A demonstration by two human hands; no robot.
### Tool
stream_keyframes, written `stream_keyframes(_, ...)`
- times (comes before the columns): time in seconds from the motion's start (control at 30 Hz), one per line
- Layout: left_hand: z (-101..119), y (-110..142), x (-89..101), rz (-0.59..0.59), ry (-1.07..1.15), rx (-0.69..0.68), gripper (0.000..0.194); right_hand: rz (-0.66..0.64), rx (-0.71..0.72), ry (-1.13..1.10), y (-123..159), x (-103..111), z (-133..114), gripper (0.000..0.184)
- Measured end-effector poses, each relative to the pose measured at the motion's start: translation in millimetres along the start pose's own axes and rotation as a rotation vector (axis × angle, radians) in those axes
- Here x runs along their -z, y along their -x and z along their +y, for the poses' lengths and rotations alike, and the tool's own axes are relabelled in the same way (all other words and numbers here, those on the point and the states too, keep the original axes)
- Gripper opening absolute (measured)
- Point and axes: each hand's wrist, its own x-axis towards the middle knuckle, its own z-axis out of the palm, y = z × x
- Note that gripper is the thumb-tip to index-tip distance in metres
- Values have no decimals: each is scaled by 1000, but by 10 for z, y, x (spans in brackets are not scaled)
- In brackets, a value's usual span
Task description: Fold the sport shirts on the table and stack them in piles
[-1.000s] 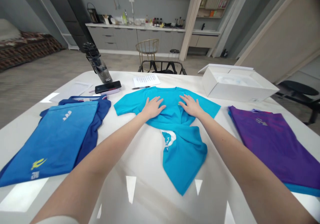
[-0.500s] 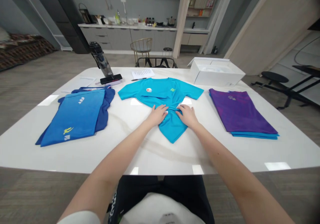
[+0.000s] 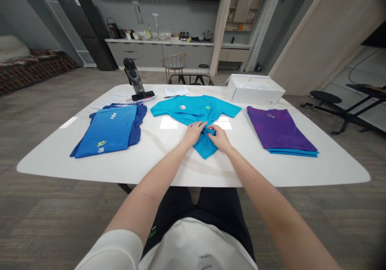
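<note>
A turquoise T-shirt (image 3: 193,110) lies in the middle of the white table (image 3: 181,169), chest up, its lower part bunched toward me. My left hand (image 3: 194,132) and my right hand (image 3: 219,136) rest side by side on that bunched lower part. Both have their fingers curled into the cloth, pinching folds of it.
Folded blue shirts (image 3: 110,129) lie on the left, folded purple shirts (image 3: 279,129) on the right. At the far edge stand a dark bottle (image 3: 133,76), a phone (image 3: 142,96), a paper sheet with a pen (image 3: 175,91) and an open white box (image 3: 255,90). Chairs stand behind the table.
My view pulled back from the table. Both hands slid from the shirt's chest down to its lower part, and their flat fingers closed into the cloth.
</note>
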Motion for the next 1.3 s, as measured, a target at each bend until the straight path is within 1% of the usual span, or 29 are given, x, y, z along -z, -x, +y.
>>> stream_keyframes(0.1,58,51,64,16,51,-105,60,-10,-8,-229,124,-25,-132,38)
stream_keyframes(0.17,87,101,114,2,116,-112,52,-2,2,-283,222,-33,-181,40)
stream_keyframes(0.23,104,178,165,-14,159,-78,39,39,15,-194,327,-18,-182,42)
stream_keyframes(0.3,110,281,215,-27,152,-52,29,37,-2,5,433,17,-147,43)
stream_keyframes(0.37,106,396,264,-36,109,-45,24,-37,-34,203,538,57,-104,44)
stream_keyframes(0.43,92,504,314,-41,71,-46,23,-111,-61,325,638,80,-83,48)
stream_keyframes(0.5,73,595,368,-21,76,-34,25,-94,-115,389,726,70,-104,53)
stream_keyframes(0.6,56,717,463,55,186,50,33,3,-239,439,813,-9,-204,56)
stream_keyframes(0.63,58,763,500,78,232,82,35,18,-259,440,829,-44,-244,53)
stream_keyframes(0.7,70,871,584,87,301,118,35,13,-247,426,844,-108,-315,35)
stream_keyframes(0.77,80,1000,673,50,311,129,26,0,-193,399,853,-146,-364,19)
stream_keyframes(0.8,79,1068,718,28,295,135,22,0,-162,382,860,-153,-380,19)
stream_keyframes(0.87,57,1199,804,-8,236,137,20,14,-101,334,889,-144,-404,29)
stream_keyframes(0.97,-21,1365,925,-79,139,61,36,24,20,264,977,-93,-444,43)
stream_keyframes(1.0,-52,1411,964,-117,108,29,40,12,63,259,1017,-70,-458,46)
stream_keyframes(1.07,-106,1497,1042,-208,51,11,39,-28,117,288,1104,-20,-477,52)
stream_keyframes(1.13,-132,1581,1115,-299,5,60,31,-73,109,345,1196,32,-469,54)
stream_keyframes(1.2,-117,1659,1165,-355,-19,132,18,-117,72,380,1282,84,-433,50)
stream_keyframes(1.23,-91,1691,1172,-355,-26,155,14,-141,61,378,1319,109,-410,47)
stream_keyframes(1.27,-54,1714,1160,-337,-28,164,16,-164,61,366,1349,131,-390,46)
stream_keyframes(1.3,-5,1726,1128,-305,-26,159,22,-187,67,348,1369,151,-374,48)
